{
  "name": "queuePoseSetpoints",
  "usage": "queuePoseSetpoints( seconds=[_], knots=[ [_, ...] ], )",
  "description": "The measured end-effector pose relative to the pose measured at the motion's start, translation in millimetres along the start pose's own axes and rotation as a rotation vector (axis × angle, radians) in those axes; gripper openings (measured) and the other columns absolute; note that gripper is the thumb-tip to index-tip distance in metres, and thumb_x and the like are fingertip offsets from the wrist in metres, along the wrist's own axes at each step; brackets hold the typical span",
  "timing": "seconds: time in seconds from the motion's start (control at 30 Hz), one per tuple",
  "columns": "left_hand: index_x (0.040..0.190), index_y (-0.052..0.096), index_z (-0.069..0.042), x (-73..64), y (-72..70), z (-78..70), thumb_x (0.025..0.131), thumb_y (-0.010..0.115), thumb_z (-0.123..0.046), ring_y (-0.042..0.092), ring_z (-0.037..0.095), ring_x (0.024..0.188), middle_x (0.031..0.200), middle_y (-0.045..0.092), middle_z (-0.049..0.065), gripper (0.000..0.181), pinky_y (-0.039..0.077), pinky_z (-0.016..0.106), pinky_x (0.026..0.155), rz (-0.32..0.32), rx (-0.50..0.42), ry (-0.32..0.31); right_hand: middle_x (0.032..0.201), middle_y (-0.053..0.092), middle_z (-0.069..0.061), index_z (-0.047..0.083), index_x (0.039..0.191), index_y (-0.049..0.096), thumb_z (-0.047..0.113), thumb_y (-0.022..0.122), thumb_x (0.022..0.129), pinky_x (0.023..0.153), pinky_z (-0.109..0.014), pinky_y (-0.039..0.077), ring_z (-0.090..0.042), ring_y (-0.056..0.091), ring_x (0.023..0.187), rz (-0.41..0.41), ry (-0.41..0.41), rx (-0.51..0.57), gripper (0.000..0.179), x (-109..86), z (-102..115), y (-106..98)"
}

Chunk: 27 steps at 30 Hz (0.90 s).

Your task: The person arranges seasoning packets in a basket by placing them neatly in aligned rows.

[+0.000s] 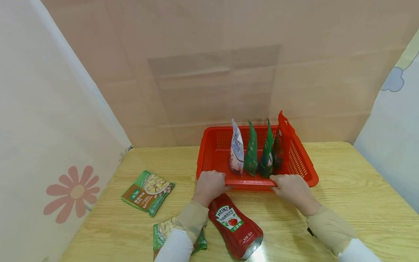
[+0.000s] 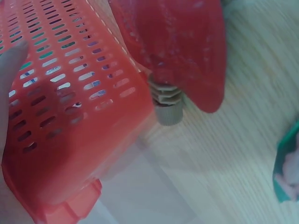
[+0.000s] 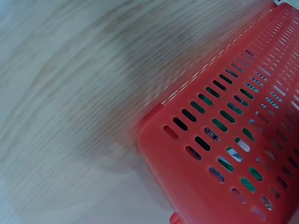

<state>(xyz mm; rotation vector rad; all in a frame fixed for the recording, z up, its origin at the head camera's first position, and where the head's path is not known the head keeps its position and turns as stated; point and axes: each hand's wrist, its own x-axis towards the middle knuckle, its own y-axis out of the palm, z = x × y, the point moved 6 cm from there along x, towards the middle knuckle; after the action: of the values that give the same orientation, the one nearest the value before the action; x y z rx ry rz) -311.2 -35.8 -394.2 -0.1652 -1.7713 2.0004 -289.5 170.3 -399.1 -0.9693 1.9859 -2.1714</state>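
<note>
Both hands hold the near rim of a red plastic basket (image 1: 235, 182) on the wooden table. My left hand (image 1: 209, 187) grips it towards the left corner, and my right hand (image 1: 294, 191) towards the right. Inside stand a white-and-pink bag (image 1: 237, 151), two green bags (image 1: 251, 153) and a red bag (image 1: 283, 142). Just below the left hand lies a Heinz ketchup pouch (image 1: 234, 225). The left wrist view shows its capped spout (image 2: 168, 107) beside the basket's slotted wall (image 2: 70, 84). In the right wrist view the basket wall (image 3: 205, 154) hides the right hand.
A green-and-brown food packet (image 1: 147, 193) lies at the left of the table. Another such packet (image 1: 160, 233) is partly covered by the left forearm. A brown paper-like wall (image 1: 209, 91) rises behind the basket, with pale walls at both sides.
</note>
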Motion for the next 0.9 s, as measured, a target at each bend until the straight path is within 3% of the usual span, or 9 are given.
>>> queuePoseSetpoints(
  seconds=[0.2,0.3,0.5,0.67,0.8,0.9],
  knots=[
    [0.064,0.063,-0.021,-1.8,-1.2,2.4,0.08,0.068,-0.057,0.044,0.007,0.043,0.049,0.052,-0.006,0.039,0.04,0.019,0.045,0.027,0.001,-0.01,0.049,0.029,0.008,0.017,0.065,0.054,0.007,0.066,0.075,0.043,-0.022,0.022,-0.008,0.027,0.045,0.015,0.0,0.0,0.018,2.2,3.3,0.7],
    [0.069,0.065,-0.02,-3.4,-3.5,-0.1,0.08,0.068,-0.056,0.049,0.008,0.046,0.053,0.057,-0.006,0.037,0.045,0.02,0.048,0.005,0.014,-0.011,0.049,0.03,0.008,0.015,0.067,0.057,0.008,0.067,0.075,0.043,-0.023,0.023,-0.009,0.028,0.045,0.032,0.012,0.006,0.014,2.2,3.1,-1.1],
    [0.091,0.071,-0.017,-9.1,-8.8,-5.5,0.075,0.071,-0.058,0.061,0.013,0.064,0.075,0.072,-0.003,0.044,0.053,0.025,0.069,-0.109,0.059,-0.071,0.049,0.033,0.007,0.013,0.072,0.062,0.011,0.07,0.076,0.043,-0.022,0.025,-0.009,0.031,0.045,0.074,0.036,0.005,0.009,2.2,1.0,-2.4],
    [0.093,0.069,-0.016,-13.3,-8.4,-5.1,0.071,0.074,-0.06,0.064,0.016,0.081,0.085,0.074,-0.001,0.049,0.049,0.032,0.088,-0.21,0.07,-0.119,0.048,0.037,0.006,0.012,0.074,0.064,0.012,0.071,0.076,0.042,-0.023,0.028,-0.01,0.032,0.045,0.069,0.023,0.002,0.007,3.1,2.1,-2.6],
    [0.096,0.066,-0.016,-14.6,-9.1,-6.2,0.073,0.073,-0.059,0.062,0.018,0.092,0.092,0.073,0.0,0.048,0.044,0.036,0.098,-0.222,0.034,-0.131,0.048,0.038,0.006,0.01,0.08,0.069,0.013,0.07,0.077,0.042,-0.023,0.028,-0.01,0.033,0.045,0.078,0.028,0.01,0.005,2.8,1.5,-3.2],
    [0.101,0.067,-0.017,-15.0,-10.2,-7.3,0.073,0.073,-0.057,0.059,0.019,0.098,0.097,0.072,0.0,0.049,0.042,0.038,0.103,-0.193,0.003,-0.134,0.048,0.037,0.006,0.01,0.082,0.069,0.013,0.07,0.077,0.042,-0.023,0.027,-0.01,0.032,0.045,0.092,0.034,0.02,0.006,1.9,0.8,-3.4]
  ],
)
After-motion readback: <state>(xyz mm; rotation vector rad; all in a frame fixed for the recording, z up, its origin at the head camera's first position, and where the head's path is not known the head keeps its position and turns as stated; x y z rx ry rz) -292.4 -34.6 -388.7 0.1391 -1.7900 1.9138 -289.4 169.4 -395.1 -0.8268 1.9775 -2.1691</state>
